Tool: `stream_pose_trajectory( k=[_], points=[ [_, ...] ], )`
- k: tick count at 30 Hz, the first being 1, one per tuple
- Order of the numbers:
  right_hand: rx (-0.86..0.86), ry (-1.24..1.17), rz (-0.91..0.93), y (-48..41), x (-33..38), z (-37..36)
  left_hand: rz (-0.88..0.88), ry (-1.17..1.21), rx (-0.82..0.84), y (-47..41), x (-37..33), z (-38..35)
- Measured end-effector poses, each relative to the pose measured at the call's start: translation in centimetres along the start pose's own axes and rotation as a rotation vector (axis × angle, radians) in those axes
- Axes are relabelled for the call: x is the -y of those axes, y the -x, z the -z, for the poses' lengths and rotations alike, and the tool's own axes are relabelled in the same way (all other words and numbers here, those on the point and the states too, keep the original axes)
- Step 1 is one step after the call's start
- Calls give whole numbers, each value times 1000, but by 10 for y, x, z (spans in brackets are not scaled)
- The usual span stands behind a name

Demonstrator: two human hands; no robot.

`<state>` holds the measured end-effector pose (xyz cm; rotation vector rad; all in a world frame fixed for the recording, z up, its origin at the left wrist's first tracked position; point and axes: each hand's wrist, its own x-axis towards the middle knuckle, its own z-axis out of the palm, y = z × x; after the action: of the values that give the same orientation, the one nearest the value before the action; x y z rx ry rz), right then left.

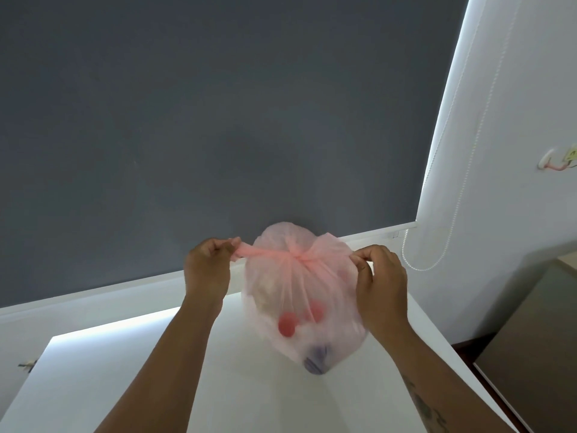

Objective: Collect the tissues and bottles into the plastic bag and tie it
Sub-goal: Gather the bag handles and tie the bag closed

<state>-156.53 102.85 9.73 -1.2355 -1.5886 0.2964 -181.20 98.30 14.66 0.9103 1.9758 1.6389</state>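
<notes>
A translucent pink plastic bag (307,310) stands on the white table (125,370), full and bulging. Its two top ends are crossed into a knot (296,256) at the middle. My left hand (207,264) pinches the left end and holds it stretched out to the left. My right hand (379,276) pinches the right end at the bag's right shoulder. Through the plastic I see red bottle caps (287,325), a purple cap (317,359) at the bottom and pale crumpled tissue (267,292) on the left.
A grey roller blind (218,120) hangs right behind the bag, its beaded cord (449,229) looping at the right. A white wall with a hook (555,164) is at the right. A brown cabinet (530,339) stands beside the table's right edge.
</notes>
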Motion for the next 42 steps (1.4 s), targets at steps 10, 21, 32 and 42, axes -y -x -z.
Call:
stream_pose_trajectory(
  k=[10, 21, 32, 42],
  points=[
    [45, -126, -157, 4, 6, -2, -261, -136, -85, 32, 12, -15],
    [392, 417, -99, 75, 20, -10, -201, -115, 422, 28, 58, -39],
    [193, 343, -195, 90, 10, -2, -228, -208, 615, 39, 60, -64],
    [6, 253, -138, 65, -52, 99, -358, -62, 612, 135, 17, -162]
  ],
)
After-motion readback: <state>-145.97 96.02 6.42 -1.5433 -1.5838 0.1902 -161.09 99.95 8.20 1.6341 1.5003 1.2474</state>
